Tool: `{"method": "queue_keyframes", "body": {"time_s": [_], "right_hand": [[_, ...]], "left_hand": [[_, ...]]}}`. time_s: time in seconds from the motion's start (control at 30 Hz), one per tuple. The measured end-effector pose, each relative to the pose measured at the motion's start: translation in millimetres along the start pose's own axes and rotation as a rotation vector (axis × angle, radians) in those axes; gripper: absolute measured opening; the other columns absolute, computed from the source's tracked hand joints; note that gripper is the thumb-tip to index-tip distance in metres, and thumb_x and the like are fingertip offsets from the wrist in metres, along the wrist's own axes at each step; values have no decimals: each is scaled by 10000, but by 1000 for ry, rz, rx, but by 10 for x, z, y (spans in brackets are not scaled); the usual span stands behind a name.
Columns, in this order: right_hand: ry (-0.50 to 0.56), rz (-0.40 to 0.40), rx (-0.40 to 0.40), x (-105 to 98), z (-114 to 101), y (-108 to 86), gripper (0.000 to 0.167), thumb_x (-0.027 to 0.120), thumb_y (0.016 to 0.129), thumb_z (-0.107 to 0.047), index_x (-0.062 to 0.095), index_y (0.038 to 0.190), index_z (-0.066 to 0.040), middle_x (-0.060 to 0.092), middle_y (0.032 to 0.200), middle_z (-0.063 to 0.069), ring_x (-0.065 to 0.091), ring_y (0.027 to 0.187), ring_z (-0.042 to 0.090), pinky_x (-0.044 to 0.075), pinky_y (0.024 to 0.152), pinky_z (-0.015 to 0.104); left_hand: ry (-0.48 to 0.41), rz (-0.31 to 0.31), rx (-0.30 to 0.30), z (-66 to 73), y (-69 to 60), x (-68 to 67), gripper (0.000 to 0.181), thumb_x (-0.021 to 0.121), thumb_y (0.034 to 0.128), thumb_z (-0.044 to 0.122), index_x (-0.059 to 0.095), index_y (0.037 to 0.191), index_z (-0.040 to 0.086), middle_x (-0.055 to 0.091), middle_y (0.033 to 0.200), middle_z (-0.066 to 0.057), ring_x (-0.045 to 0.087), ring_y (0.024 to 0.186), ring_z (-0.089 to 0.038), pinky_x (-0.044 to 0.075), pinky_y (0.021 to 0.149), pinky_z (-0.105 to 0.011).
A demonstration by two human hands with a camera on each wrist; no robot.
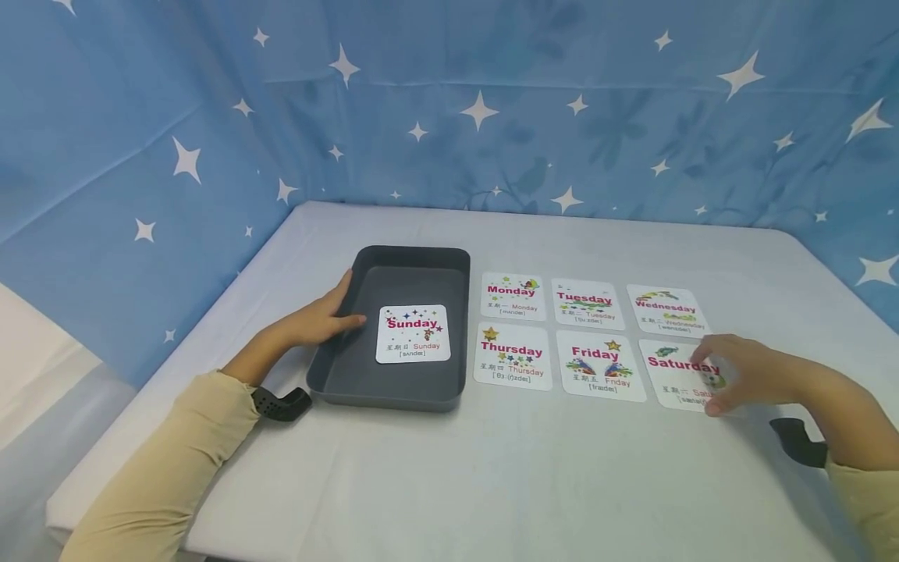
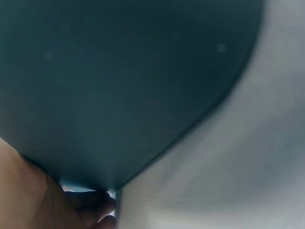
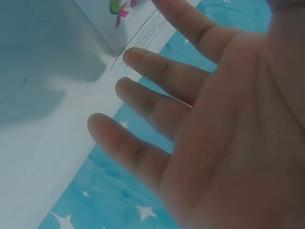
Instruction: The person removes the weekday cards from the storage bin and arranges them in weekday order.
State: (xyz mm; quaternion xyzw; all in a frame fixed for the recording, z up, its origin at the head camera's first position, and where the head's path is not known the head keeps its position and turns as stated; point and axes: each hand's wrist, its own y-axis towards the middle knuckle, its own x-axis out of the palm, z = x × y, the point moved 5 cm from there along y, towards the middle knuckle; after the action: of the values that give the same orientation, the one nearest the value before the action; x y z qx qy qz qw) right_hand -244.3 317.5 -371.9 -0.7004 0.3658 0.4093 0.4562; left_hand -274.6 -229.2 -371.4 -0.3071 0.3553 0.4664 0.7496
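Note:
On the left of the table lies a dark grey tray (image 1: 386, 402) with a white "Sunday" card (image 1: 413, 347) inside. My left hand (image 1: 319, 318) grips the tray's left side, its thumb over the rim and its fingers along the outer wall. The left wrist view shows this hand (image 2: 35, 200) partly hidden beside the dark tray wall (image 2: 119, 95). Over the right part of the "Saturday" card (image 1: 674, 378) hovers my right hand (image 1: 762, 375), covering some print. In the right wrist view its fingers (image 3: 152, 105) are spread, with nothing held.
Right of the tray, two rows of cards lie face up: Monday (image 1: 513, 298), Tuesday (image 1: 586, 306) and Wednesday (image 1: 667, 311) behind, Thursday (image 1: 513, 359) and Friday (image 1: 600, 367) in front beside Saturday. A blue star-patterned curtain (image 1: 435, 172) stands behind the white-covered table (image 1: 492, 468).

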Motion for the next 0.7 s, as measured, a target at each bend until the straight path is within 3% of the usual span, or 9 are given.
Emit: {"method": "queue_keyframes", "body": {"time_s": [0.27, 0.5, 0.57, 0.7], "right_hand": [[-8, -17, 0, -33, -29, 45, 825, 813, 537, -440, 492, 1155, 2, 411, 1188, 320, 412, 965, 419, 456, 719, 516], [-37, 31, -24, -146, -55, 117, 808, 755, 619, -509, 516, 1202, -4, 342, 1291, 347, 315, 1119, 511, 344, 832, 681], [-34, 37, -21, -187, -97, 164, 829, 733, 654, -508, 479, 1244, 15, 326, 1295, 350, 318, 1114, 512, 361, 821, 671], [-52, 17, -20, -217, -323, 327, 885, 699, 676, -550, 423, 1298, 16, 323, 1308, 338, 411, 1051, 466, 479, 743, 540]], "left_hand": [[-7, 9, -14, -64, -45, 1, 858, 467, 937, 297, -152, 1415, -56, -129, 1494, -257, -56, 1378, -421, 41, 1110, -551], [-23, 13, -5, -67, -53, -10, 870, 477, 933, 305, -158, 1419, -40, -133, 1500, -241, -55, 1386, -399, 51, 1116, -538], [-27, 16, 2, -56, -39, -9, 870, 480, 933, 293, -159, 1418, -42, -132, 1499, -244, -53, 1385, -402, 55, 1114, -543], [-23, 19, 6, -19, 19, 15, 881, 490, 927, 301, -157, 1421, -35, -119, 1504, -237, -46, 1392, -387, 57, 1123, -522]]}}
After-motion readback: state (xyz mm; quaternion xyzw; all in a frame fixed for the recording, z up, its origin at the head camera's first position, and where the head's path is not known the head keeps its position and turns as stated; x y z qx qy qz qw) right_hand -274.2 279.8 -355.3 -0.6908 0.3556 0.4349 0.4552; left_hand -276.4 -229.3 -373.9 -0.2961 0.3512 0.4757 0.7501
